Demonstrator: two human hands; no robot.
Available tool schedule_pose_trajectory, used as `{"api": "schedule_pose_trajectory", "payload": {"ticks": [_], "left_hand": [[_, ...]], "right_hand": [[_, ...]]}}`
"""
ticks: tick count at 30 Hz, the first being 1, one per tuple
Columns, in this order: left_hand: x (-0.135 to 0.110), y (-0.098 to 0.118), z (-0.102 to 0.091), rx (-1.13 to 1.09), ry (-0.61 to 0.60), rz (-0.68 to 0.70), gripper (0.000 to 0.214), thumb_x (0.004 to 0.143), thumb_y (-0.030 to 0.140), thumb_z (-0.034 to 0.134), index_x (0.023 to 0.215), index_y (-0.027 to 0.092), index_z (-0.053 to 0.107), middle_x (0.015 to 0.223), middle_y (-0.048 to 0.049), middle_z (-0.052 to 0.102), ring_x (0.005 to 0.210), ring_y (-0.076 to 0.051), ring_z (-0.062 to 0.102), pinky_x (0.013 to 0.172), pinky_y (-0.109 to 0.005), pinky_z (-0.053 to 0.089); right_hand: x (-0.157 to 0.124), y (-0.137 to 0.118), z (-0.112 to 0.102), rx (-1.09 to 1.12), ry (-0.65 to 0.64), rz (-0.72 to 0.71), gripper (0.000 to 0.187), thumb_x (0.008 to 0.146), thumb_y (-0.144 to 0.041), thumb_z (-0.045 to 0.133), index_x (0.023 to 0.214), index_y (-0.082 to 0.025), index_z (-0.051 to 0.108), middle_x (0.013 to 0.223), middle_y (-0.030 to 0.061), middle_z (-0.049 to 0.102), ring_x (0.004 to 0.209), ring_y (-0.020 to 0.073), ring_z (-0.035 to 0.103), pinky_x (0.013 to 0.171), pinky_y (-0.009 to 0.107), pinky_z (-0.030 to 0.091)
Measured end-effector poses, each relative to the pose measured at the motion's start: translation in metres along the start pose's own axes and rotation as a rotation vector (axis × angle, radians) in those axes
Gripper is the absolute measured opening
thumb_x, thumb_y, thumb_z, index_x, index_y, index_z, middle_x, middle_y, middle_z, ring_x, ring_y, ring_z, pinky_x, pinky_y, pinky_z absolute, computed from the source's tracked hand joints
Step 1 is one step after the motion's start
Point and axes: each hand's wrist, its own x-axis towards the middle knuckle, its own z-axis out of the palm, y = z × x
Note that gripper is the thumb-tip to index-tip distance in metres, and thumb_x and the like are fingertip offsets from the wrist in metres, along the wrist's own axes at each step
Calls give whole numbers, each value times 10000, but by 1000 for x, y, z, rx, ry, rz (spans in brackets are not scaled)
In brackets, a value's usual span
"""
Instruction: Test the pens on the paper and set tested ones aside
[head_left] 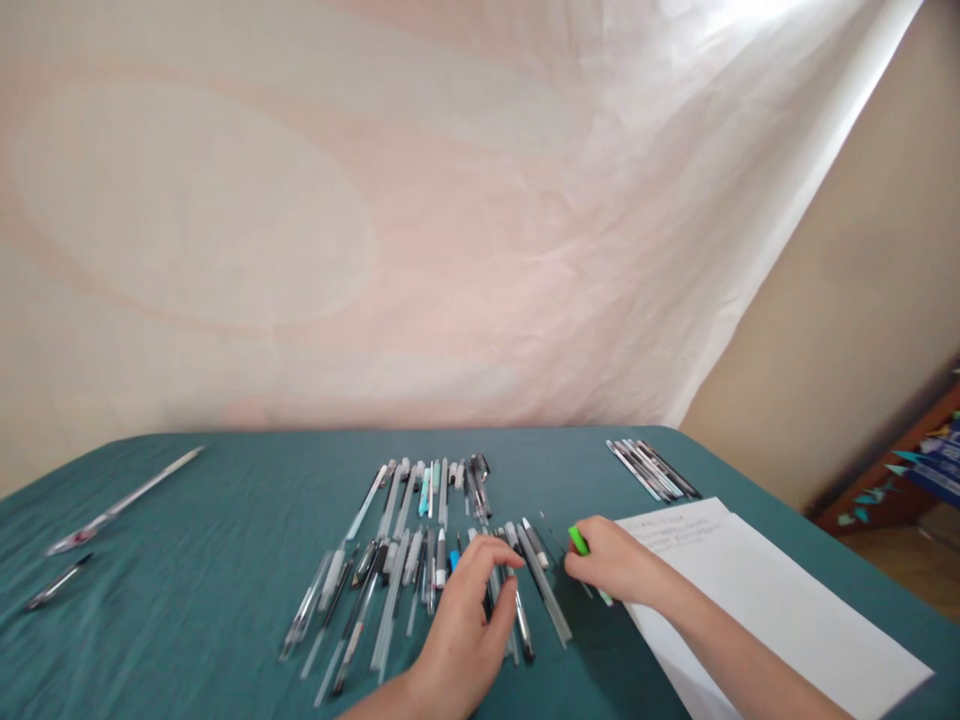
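Your right hand point(616, 566) pinches a green pen point(577, 540) at the edge of the paper sheet point(780, 610). Your left hand point(469, 625), fingers loosely spread, rests on the pen pile point(405, 545) just beside it, on the counter point(225, 520).

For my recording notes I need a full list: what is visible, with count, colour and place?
tablecloth: one, teal, lower half of view.
pen pile: many, clear, white and black, middle of cloth.
pen bundle: one, black-grey, far right of cloth.
sheet of paper: one, white, right of the pile.
long pen: one, clear, far left.
short pen: one, dark, left edge.
green pen: one, green, held beside the paper.
backdrop cloth: one, pale pink-white, hanging at the back.
wall: one, beige, right.
shelf: one, brown, far right edge.
left hand: one, fingers on the pen pile.
right hand: one, closed on the green pen.
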Motion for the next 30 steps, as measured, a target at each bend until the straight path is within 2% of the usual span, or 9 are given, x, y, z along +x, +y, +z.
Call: {"api": "schedule_pose_trajectory", "payload": {"ticks": [3,6,9,14,17,20,26,30], "left_hand": [[-2,4,-1,-11,-41,4,130,865,152,437,951,206,518,948,-47,533,892,-169,514,815,-278,400],[-5,10,-3,10,-104,24,116,864,205,466,959,195,531,912,-49,546,843,-170,526,788,-275,405],[-8,14,-2,12,-143,5,134,829,226,527,956,184,531,885,-45,564,798,-168,527,749,-265,407],[-8,11,7,-74,-69,-152,116,811,244,565,894,182,513,794,-6,577,708,-139,515,658,-220,411],[-6,7,8,-90,-69,-170,44,830,219,533,849,180,539,759,-1,592,699,-136,534,651,-211,408],[-5,5,5,-71,-85,-164,80,846,231,507,819,181,563,738,-4,610,703,-141,560,648,-211,406],[-5,5,1,-63,-58,-182,141,871,290,472,874,190,572,770,-10,621,732,-154,580,655,-222,416],[-4,4,1,-39,-51,-184,143,871,295,473,866,188,568,762,-6,605,729,-151,569,668,-228,410]], "right_hand": [[-6,-14,-10,389,-12,-32,111,715,-215,504,617,-165,521,511,-27,519,447,78,427,428,185,284],[-20,-38,-10,812,-81,-44,148,794,-321,497,748,-180,486,558,-54,517,366,42,311,358,171,224],[-36,-60,0,1021,-91,-111,191,824,-363,502,768,-189,444,601,-58,533,353,25,291,343,162,214],[-48,-69,18,1002,-37,-185,190,854,-347,496,770,-185,443,555,-77,454,400,31,331,379,156,249],[-48,-67,20,954,25,-218,182,864,-334,491,770,-181,462,536,-86,374,427,35,318,397,160,243],[-47,-66,13,944,116,-245,174,853,-322,516,770,-173,482,607,-67,406,464,32,318,415,161,248],[-43,-56,-15,1039,415,-302,125,847,-309,531,818,-193,495,688,-45,487,421,22,337,373,162,259],[-41,-54,-22,1045,463,-291,134,825,-304,563,902,-214,502,781,-23,534,424,28,397,369,169,314]]}}
